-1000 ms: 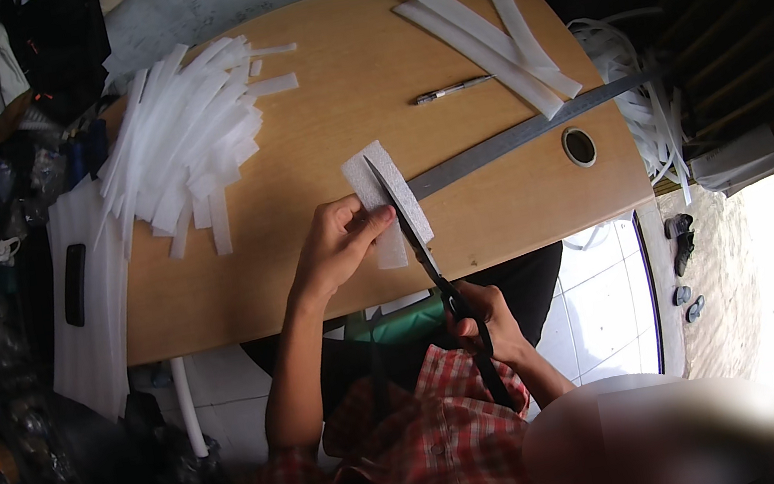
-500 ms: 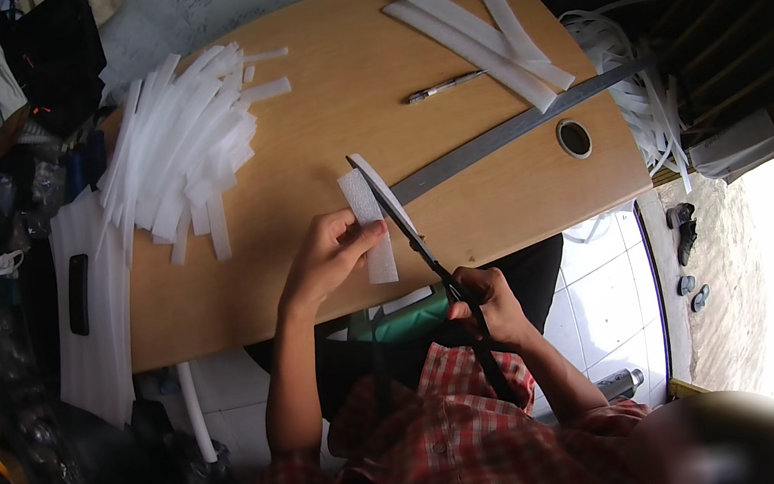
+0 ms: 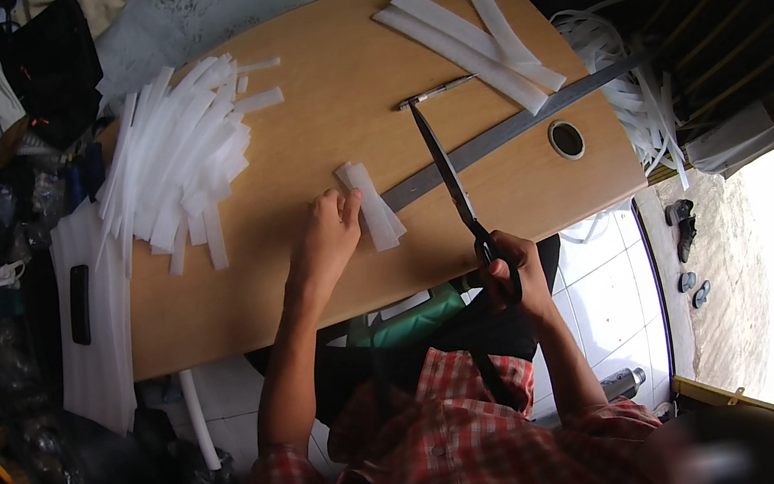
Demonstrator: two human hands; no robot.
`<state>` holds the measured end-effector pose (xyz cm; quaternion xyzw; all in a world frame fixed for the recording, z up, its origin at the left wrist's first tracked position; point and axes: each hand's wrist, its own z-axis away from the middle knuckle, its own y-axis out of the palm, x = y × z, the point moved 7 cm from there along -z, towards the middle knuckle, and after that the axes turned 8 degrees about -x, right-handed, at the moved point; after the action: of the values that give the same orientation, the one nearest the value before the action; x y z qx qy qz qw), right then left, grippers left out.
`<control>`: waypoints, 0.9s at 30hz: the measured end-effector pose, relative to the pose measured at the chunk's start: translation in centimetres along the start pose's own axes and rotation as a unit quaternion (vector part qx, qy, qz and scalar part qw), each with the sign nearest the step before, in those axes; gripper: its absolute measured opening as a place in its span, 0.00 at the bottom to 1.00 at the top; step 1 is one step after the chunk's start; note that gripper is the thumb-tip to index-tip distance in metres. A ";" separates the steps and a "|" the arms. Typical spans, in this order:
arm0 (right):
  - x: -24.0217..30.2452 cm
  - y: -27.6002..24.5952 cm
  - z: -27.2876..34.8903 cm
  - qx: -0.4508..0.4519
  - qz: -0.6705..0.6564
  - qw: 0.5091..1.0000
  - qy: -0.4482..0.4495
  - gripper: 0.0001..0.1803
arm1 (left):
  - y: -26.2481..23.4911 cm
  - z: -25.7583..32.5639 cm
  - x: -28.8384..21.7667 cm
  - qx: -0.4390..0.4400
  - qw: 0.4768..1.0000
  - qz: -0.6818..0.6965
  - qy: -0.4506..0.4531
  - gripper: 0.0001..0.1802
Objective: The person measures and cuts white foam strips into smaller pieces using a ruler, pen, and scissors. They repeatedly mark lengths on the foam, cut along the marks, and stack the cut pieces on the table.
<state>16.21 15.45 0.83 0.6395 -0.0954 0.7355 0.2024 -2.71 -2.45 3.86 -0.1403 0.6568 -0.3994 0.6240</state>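
Note:
My right hand (image 3: 521,271) is closed round the black handles of a large pair of scissors (image 3: 444,164). The blades are together and point away from me, their tip overlapping a pen (image 3: 436,92) in view. Two short white foam strips (image 3: 376,211) lie fanned over each other above the near middle of the table. My left hand (image 3: 325,236) has curled fingers, with its fingertips at the left edge of these strips in a pinch; the thumb is partly hidden.
A heap of white foam strips (image 3: 192,161) covers the wooden table's (image 3: 314,294) left side. Longer strips (image 3: 455,33) lie at the far right. A metal ruler (image 3: 502,136) runs past a round table hole (image 3: 566,140). A dark phone (image 3: 81,304) rests on foam at left.
The scissors have come away from the foam and moved right, their blades now together. The foam shows as two fanned strips. My left hand has shifted slightly and its fingers have turned.

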 end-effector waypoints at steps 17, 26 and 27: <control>0.6 -3.4 -4.2 -0.024 0.069 0.997 -0.015 0.42 | -1.2 -2.6 -1.5 -0.028 0.895 -0.248 0.370 0.16; 0.7 -2.4 -4.3 0.007 0.069 0.997 -0.017 0.37 | -6.7 -9.3 3.7 -0.160 0.844 -0.472 0.199 0.16; 0.5 -2.4 -4.2 0.007 0.071 0.997 -0.014 0.36 | -7.1 -9.3 3.4 -0.186 0.844 -0.465 0.193 0.16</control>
<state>13.35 19.42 0.36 0.6431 -0.1381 0.7394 0.1438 -14.22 -6.04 5.50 -0.4629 0.6837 -0.5321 0.1875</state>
